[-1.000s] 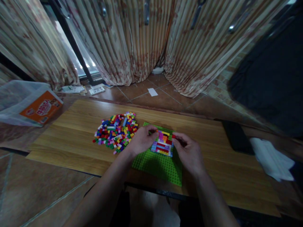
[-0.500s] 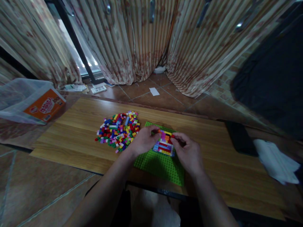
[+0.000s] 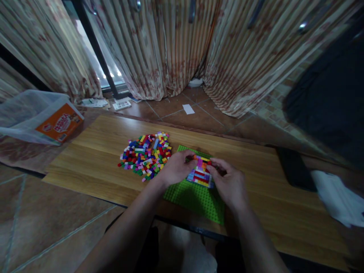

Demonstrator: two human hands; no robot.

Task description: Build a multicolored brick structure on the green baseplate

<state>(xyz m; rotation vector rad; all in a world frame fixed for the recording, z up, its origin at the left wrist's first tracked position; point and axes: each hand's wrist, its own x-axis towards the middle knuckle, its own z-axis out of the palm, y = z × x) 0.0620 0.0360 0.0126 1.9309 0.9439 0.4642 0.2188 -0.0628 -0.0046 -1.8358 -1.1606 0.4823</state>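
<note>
A green studded baseplate [image 3: 196,203] lies on the wooden table, with a block of multicoloured toy bricks [image 3: 200,176] built up on it. My left hand [image 3: 178,167] is at the left side of this block, fingers curled and closed near its top corner; what they hold, if anything, is hidden. At the right side, my right hand [image 3: 230,184] pinches with thumb and forefinger at the block's upper right, where a red toy brick [image 3: 209,163] shows at the fingertips. Left of the baseplate is a loose heap of small coloured bricks [image 3: 146,161].
The long wooden table [image 3: 88,159] runs across the view. A clear plastic bin [image 3: 31,110] with an orange label stands at the far left. At the right are a black flat object [image 3: 295,168] and a white cloth-like item [image 3: 338,197]. Striped curtains [image 3: 148,49] hang behind.
The camera view has shifted slightly, so the scene sits a little farther right. Both hands keep nearly the same place at the brick block.
</note>
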